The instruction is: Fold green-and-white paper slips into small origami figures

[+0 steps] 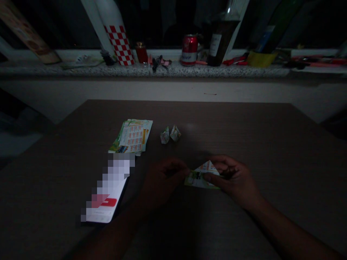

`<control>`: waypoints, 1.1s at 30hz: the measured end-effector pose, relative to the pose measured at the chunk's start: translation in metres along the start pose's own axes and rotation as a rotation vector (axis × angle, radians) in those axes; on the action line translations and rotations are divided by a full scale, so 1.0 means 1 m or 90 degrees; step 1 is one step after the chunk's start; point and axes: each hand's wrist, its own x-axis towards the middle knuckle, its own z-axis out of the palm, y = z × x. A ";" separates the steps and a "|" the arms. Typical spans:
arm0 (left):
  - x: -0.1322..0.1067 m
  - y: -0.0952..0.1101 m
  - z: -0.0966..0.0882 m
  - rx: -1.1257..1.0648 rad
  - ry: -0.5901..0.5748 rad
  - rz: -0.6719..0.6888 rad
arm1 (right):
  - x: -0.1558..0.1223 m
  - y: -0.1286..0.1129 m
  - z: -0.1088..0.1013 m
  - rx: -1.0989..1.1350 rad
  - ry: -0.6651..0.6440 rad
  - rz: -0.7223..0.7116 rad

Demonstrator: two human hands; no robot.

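A printed paper sheet (202,175), partly folded into a triangle, lies on the dark table (244,130) between my hands. My left hand (159,180) pinches its left edge with curled fingers. My right hand (233,178) presses on its right side, fingers bent over the fold. Two small folded paper pieces (170,134) stand side by side a little beyond the sheet. The scene is very dim.
A stack of printed leaflets (134,136) lies left of centre. A lit phone (110,191) rests near my left forearm. The stone sill (162,69) behind holds a red can (189,50), a dark bottle (220,39), a red-checked container (119,43) and clutter.
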 end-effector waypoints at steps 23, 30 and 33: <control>-0.003 0.000 0.004 0.089 -0.073 -0.069 | -0.006 0.002 0.001 -0.213 0.079 -0.146; -0.002 -0.001 0.003 0.095 -0.108 -0.079 | -0.005 0.001 0.000 -0.192 0.061 -0.147; -0.002 -0.002 0.003 0.088 -0.121 -0.071 | -0.005 0.002 0.000 -0.172 0.055 -0.131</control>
